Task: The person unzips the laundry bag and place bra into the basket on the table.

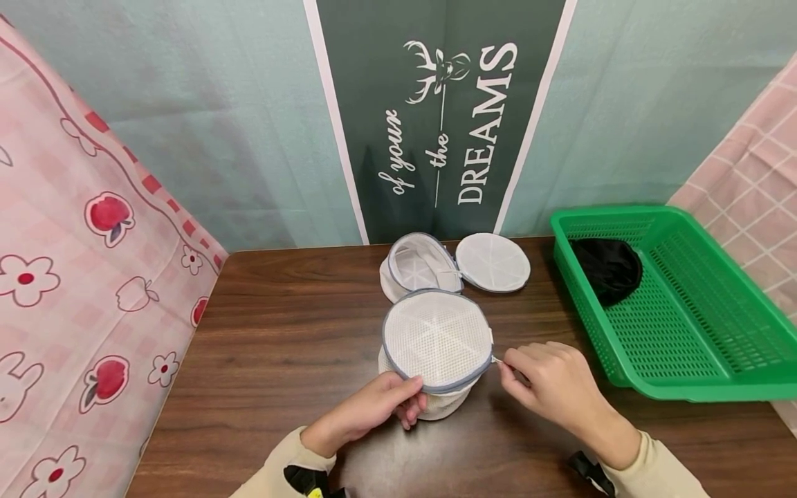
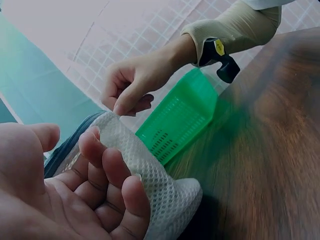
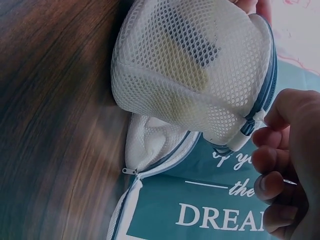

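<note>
A white mesh laundry bag (image 1: 436,339) with a grey-blue zipper rim stands on the table, its round lid lying over the top. My left hand (image 1: 381,407) holds the near rim, thumb on the lid and fingers beneath. At the bag's right side, my right hand (image 1: 554,384) pinches the small zipper pull (image 3: 259,116) between thumb and index finger. Yellowish and dark contents show through the mesh in the right wrist view; their kind is unclear. Just behind stands a second mesh laundry bag (image 1: 394,280), unzipped, with its round lid (image 1: 493,263) folded out to the right.
A green plastic basket (image 1: 629,370) sits on the right of the table, holding a black cloth-like item (image 1: 607,270). The brown wooden table (image 1: 268,360) meets a printed curtain (image 1: 261,138) at the back. Pink patterned cloth (image 1: 93,290) hangs on the left.
</note>
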`<move>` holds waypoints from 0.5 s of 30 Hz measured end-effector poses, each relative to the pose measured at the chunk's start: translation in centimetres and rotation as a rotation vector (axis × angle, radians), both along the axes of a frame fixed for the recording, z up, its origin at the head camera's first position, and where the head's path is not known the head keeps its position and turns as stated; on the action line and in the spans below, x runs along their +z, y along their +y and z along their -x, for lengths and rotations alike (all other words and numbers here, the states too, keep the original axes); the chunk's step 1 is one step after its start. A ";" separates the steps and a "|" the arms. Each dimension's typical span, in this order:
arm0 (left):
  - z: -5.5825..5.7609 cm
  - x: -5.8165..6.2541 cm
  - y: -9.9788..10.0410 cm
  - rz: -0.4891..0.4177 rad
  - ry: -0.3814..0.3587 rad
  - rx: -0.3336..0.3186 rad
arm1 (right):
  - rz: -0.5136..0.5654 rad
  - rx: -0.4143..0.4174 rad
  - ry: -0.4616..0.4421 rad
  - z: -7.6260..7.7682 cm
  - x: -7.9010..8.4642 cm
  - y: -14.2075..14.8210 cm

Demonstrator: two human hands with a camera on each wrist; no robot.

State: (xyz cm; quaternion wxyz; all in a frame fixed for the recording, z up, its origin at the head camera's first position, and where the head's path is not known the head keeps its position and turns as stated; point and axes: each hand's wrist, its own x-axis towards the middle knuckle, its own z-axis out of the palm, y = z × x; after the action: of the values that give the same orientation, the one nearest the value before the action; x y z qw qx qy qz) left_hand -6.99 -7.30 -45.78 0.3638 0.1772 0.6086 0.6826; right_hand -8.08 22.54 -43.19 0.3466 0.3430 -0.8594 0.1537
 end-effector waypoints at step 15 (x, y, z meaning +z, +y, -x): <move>1.1 0.6 -2.7 0.133 0.041 0.138 | -0.005 -0.044 0.025 0.1 0.4 0.0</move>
State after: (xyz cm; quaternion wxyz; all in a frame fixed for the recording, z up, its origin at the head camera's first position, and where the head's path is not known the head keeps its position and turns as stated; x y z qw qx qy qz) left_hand -8.10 -9.97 -45.18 0.3143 0.1241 0.6707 0.6603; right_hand -8.16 22.58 -42.83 0.3598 0.3267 -0.8627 0.1396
